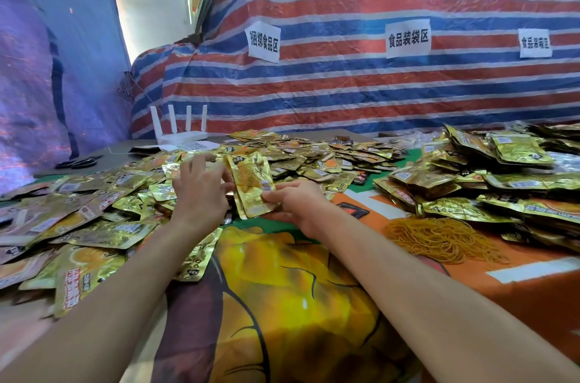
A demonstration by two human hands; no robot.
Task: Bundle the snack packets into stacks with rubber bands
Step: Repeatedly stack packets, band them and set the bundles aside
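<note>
Packets (pixel 251 185) of gold foil, several held together as one thin stack, tilted on edge above the middle of the surface (pixel 282 288). Pinched at the lower right corner by the right grip (pixel 298 203), thumb pressed on the front face near a barcode label, other fingers tucked behind. Left grip (pixel 201 191) against the stack's left edge, fingers half bent and fanned out over the heap beyond; clasping or only touching, impossible to tell. Loose packets (pixel 94 219) spread in a wide heap to the left and behind both grips, overlapping at every angle. Bundled stacks (pixel 470 181) piled at the right, near a tangled mound of yellow rubber bands (pixel 439 238) lying just in front of them on the orange part of the printed cloth. Black scissors (pixel 78 162) far left at the back edge, well apart from the grips. White router (pixel 179 128) with four upright antennas behind the heap. Striped red, blue and white tarp (pixel 345 84) as backdrop, with three white paper signs (pixel 408 37) stuck to it in a row.
</note>
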